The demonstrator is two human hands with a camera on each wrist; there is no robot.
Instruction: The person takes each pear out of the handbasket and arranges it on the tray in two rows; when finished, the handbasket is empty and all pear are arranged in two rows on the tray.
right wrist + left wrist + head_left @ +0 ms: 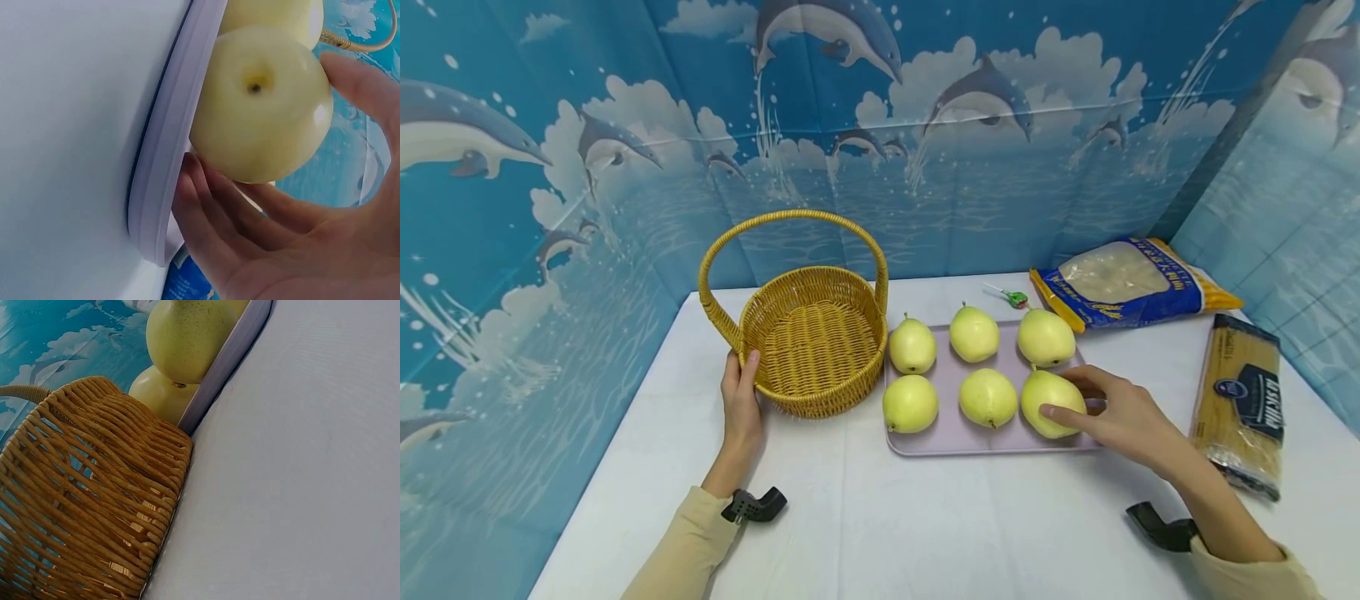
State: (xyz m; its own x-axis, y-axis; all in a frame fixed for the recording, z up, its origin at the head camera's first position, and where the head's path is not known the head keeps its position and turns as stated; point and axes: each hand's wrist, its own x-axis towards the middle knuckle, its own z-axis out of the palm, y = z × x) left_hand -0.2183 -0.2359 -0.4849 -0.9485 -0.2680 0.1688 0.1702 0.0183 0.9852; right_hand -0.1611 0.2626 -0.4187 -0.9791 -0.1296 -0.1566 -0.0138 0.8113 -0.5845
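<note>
A round wicker basket (820,354) with a tall arched handle stands on the left of the table. My left hand (742,417) holds its left side near the handle's foot, thumb by the rim; the left wrist view shows the woven wall (94,487) but not the fingers. Several yellow-green pears lie in two rows on a pale purple tray (951,442). Around the front right pear (1051,404) curl the fingers and thumb of my right hand (1120,412). In the right wrist view this pear (262,106) sits between thumb and fingers, beside the tray's edge (165,144).
A lollipop (1017,298) with a green wrapper lies behind the tray. Farther back on the right is a blue and yellow food bag (1127,279). A pack of dry noodles (1236,400) lies right of my right hand. Dolphin-printed cloth (850,192) surrounds the table.
</note>
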